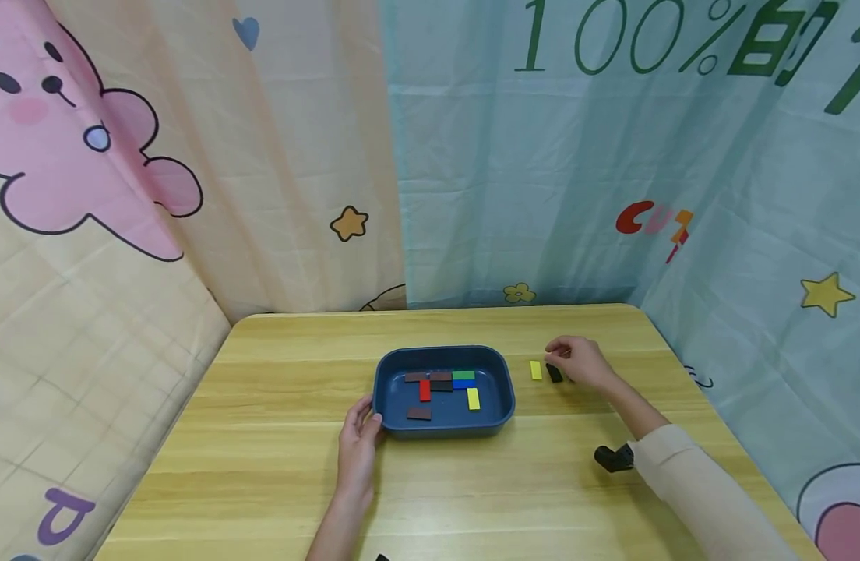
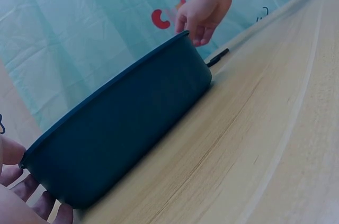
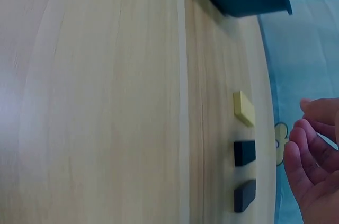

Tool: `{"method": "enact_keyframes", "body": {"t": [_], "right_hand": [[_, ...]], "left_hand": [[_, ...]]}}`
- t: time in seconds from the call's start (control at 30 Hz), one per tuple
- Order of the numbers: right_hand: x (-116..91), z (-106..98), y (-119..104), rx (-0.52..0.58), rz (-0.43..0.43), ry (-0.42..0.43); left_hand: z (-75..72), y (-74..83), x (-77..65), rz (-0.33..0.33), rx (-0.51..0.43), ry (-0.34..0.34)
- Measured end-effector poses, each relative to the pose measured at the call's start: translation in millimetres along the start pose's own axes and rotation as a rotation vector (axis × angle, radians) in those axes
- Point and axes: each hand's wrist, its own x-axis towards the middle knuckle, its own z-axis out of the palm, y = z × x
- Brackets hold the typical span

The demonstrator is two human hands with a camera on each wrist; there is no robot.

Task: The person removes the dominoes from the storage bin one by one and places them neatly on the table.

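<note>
A dark blue rectangular basin (image 1: 444,431) sits on the table, with small flat blocks inside it: brown, black, green, blue, a red block (image 1: 424,390) and a yellow block (image 1: 474,399). My left hand (image 1: 357,448) holds the basin's left end, thumb at the rim and fingers against the outer wall (image 2: 114,128). To the basin's right, my right hand (image 1: 577,360) hovers with loosely bent fingers over a black block (image 1: 555,373). Nothing shows between those fingers in the right wrist view. Beneath the hand lie a yellow block (image 3: 243,108) and two black blocks, one the nearer black block (image 3: 244,152).
The wooden table (image 1: 262,467) has its far edge against a printed curtain (image 1: 472,195). A black wrist device (image 1: 615,458) sticks out by the right sleeve (image 1: 703,483).
</note>
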Motion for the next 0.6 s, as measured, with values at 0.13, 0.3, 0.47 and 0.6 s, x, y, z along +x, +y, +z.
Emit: {"method": "enact_keyframes", "body": {"t": [0.13, 0.3, 0.47, 0.6], "right_hand": [[6, 6, -11, 0.012, -0.058, -0.017], [10, 12, -29, 0.043, -0.123, -0.047], [14, 19, -49, 0.061, -0.157, -0.070], [16, 24, -64, 0.066, -0.185, -0.086]], "left_hand": [[0.0, -0.4, 0.7, -0.004, 0.009, 0.006], [0.2, -0.8, 1.5, -0.006, 0.005, 0.008], [-1.2, -1.0, 3.0, -0.005, 0.009, 0.011], [-0.2, 0.0, 3.0, -0.007, 0.009, 0.010]]}}
